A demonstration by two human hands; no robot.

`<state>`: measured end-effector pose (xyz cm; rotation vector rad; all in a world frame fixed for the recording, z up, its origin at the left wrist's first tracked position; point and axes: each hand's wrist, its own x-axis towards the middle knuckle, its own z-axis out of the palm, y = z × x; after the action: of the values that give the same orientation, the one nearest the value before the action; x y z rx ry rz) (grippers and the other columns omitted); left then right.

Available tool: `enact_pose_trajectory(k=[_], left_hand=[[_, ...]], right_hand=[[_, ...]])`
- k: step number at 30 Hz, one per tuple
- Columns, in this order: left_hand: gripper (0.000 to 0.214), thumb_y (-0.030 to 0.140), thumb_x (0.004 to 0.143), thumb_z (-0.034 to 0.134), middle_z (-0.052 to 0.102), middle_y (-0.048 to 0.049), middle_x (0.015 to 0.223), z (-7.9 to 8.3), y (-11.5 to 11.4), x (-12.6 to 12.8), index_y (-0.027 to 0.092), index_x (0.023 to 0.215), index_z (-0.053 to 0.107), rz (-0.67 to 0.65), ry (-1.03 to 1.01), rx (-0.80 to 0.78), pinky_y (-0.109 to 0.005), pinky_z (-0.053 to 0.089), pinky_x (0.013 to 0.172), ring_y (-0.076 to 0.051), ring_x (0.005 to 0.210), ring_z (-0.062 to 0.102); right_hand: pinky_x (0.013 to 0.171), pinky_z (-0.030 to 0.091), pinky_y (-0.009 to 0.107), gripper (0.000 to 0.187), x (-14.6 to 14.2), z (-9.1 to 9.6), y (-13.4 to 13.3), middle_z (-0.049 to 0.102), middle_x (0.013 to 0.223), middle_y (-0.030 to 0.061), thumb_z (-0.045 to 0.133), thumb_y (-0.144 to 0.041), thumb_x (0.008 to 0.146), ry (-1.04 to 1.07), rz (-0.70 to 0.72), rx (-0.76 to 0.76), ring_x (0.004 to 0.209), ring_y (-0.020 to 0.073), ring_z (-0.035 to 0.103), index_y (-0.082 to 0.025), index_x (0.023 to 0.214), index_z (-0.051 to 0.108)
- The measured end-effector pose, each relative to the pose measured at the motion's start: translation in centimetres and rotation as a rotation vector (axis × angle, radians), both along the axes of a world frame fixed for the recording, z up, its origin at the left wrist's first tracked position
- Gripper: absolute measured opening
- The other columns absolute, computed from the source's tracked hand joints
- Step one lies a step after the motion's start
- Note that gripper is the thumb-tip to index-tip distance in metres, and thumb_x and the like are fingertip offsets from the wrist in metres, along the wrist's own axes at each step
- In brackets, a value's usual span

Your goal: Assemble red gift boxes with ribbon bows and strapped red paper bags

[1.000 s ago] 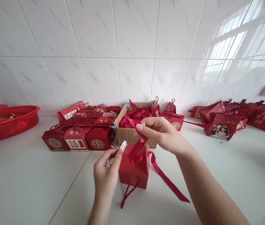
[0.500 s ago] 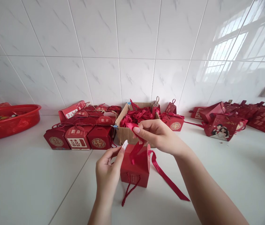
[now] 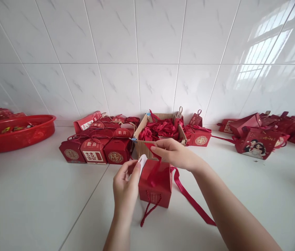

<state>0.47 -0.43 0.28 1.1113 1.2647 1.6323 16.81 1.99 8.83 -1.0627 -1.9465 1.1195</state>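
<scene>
A small red cardboard gift box (image 3: 163, 188) is standing on the white surface (image 3: 95, 216), between the hands and just below them. Its slotted white-faced flap (image 3: 142, 161) is being pinched by the nearly closed thumb and fingers of the left hand (image 3: 126, 179). A glossy red satin ribbon (image 3: 192, 201) is being gripped between the thumb and fingertips of the right hand (image 3: 175, 153), while a loose tail is trailing from the box's right side toward the right forearm. A twisted red cord (image 3: 143, 220) is hanging below the hands. Trouble is being risked on two counts: with too hard a tug, the tail could be drawn out or the light box tipped; with too tight a pinch, the slot could be creased.
</scene>
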Motion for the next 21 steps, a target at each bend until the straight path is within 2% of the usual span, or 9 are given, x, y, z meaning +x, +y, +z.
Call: enact_pose_trajectory(k=[4,8,15,21], left_hand=[[0.034,0.042,0.074,0.069,0.069,-0.0053,0.094,0.1,0.0,-0.1,0.019,0.098,0.068,0.004,-0.028,-0.02,-0.026,0.048,0.07,-0.021,0.089,0.064],[0.037,0.041,0.073,0.069,0.071,-0.0068,0.093,0.3,-0.1,-0.1,0.018,0.102,0.069,-0.017,-0.042,-0.034,-0.027,0.049,0.068,-0.022,0.088,0.065],[0.041,0.043,0.074,0.069,0.072,-0.0094,0.103,0.0,-0.1,-0.2,0.018,0.106,0.07,-0.066,-0.06,-0.024,-0.03,0.052,0.076,-0.025,0.095,0.066],[0.039,0.042,0.074,0.068,0.072,-0.0094,0.103,0.5,-0.5,0.1,0.018,0.106,0.07,-0.066,-0.054,-0.011,-0.032,0.051,0.083,-0.026,0.099,0.065]], right_hand=[[0.051,0.028,0.024,0.03,-0.9,-1.1,0.8,0.04,0.062,-0.0038,0.044,-0.035,0.089,-0.18,-0.008,-0.045,0.055,0.009,0.035,-0.018,0.065,0.043],[0.056,0.031,0.025,0.026,-1.4,-1.4,1.0,0.046,0.068,-0.0017,0.045,-0.031,0.087,-0.22,0.003,-0.093,0.061,0.0105,0.04,-0.018,0.064,0.044],[0.06,0.034,0.027,0.026,-1.5,-1.3,0.8,0.048,0.071,-0.0006,0.046,-0.033,0.084,-0.243,0.033,-0.136,0.064,0.0119,0.043,-0.018,0.063,0.046],[0.057,0.034,0.026,0.028,-1.7,-1.7,0.9,0.047,0.072,-0.0006,0.045,-0.036,0.085,-0.245,0.044,-0.138,0.061,0.0112,0.042,-0.019,0.064,0.045]])
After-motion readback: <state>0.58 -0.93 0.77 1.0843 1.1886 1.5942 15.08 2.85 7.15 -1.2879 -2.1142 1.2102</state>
